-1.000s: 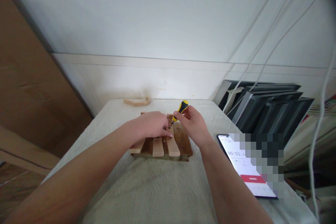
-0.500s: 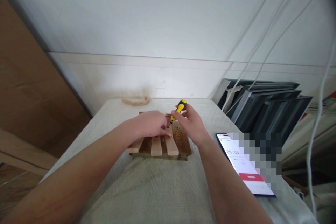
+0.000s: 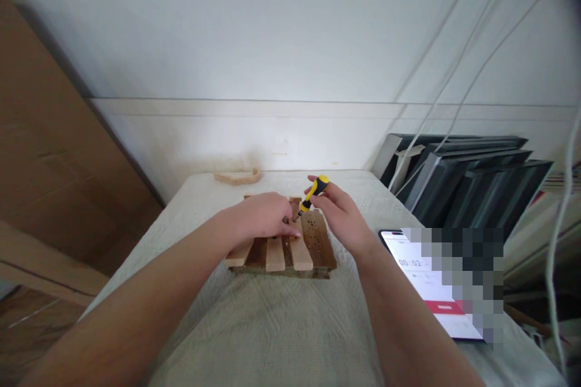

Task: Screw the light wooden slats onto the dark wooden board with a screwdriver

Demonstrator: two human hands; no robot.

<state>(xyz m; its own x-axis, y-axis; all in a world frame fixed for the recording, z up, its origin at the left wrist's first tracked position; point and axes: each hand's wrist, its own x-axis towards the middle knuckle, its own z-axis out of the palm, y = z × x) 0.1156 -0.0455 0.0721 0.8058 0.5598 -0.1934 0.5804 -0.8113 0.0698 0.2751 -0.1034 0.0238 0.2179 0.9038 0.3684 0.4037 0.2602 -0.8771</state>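
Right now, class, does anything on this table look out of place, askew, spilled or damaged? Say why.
Nothing plainly spilled or broken shows. The curved wooden piece looks mildly odd, lying near the wall, apart from the pale slats under the left hand.

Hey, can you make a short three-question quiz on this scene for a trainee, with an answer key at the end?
1. Fill in the blank: the right hand holds a ___ while the left hand touches the rightmost pale wooden slat.
2. Multiple choice: compared with the dark wooden block under the slats, where is the curved wooden piece?
A) Nearer the camera
B) Farther from the camera
C) On top of it
3. True or false: the smartphone lies to the right of the dark wooden block.

Key:
1. screwdriver
2. B
3. True
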